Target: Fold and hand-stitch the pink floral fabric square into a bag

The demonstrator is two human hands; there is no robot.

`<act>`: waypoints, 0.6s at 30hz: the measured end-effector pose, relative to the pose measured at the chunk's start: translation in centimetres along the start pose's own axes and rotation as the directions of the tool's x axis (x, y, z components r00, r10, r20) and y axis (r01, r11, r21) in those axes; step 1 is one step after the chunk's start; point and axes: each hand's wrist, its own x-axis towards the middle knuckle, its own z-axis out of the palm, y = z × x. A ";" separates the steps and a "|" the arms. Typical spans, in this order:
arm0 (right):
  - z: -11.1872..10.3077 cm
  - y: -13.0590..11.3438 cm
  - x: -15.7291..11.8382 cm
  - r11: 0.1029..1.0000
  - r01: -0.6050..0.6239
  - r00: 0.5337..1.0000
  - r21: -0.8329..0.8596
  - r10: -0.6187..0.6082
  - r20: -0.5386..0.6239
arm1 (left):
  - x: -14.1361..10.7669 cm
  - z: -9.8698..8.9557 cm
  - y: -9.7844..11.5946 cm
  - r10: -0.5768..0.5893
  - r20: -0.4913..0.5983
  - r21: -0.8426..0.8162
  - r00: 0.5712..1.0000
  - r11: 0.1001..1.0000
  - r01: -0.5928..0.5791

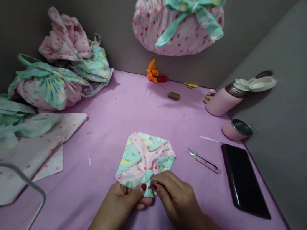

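A small patchwork fabric piece (148, 156), pink with red dots and mint green with a floral print, lies spread on the purple cloth near the front. My left hand (126, 199) grips its near edge, thumb on top and fingers underneath. My right hand (174, 193) pinches the same edge just to the right, thumb and index finger pressed together by a gathered green part. Whether a needle is between those fingertips is too small to tell. Pink-handled thread snips (204, 160) lie to the right of the fabric.
On the right are a black phone (244, 180), a pink cup (236, 130) and an open pink bottle (225, 99). A thread spool (174, 96) lies behind. Fabric bundles (50, 86) and loose cloth (31, 153) fill the left, beside a grey cable (42, 195).
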 end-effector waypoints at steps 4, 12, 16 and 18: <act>0.3 -0.1 -0.1 0.999 0.027 0.998 0.030 -0.029 0.056 | 0.1 0.1 0.0 0.035 0.027 -0.040 0.999 0.999 -0.034; 0.7 0.2 -0.1 1.000 0.021 0.996 0.017 -0.022 0.082 | -0.1 0.4 0.7 0.011 0.034 0.003 0.999 1.000 -0.011; 0.6 0.3 -0.2 0.998 0.047 0.993 -0.051 -0.041 0.110 | -0.1 0.1 0.3 0.005 0.036 0.005 0.999 1.000 -0.005; 0.6 0.3 -0.4 0.993 0.069 0.990 -0.099 -0.056 0.133 | 0.1 0.0 0.1 0.014 0.045 -0.012 0.999 1.000 -0.014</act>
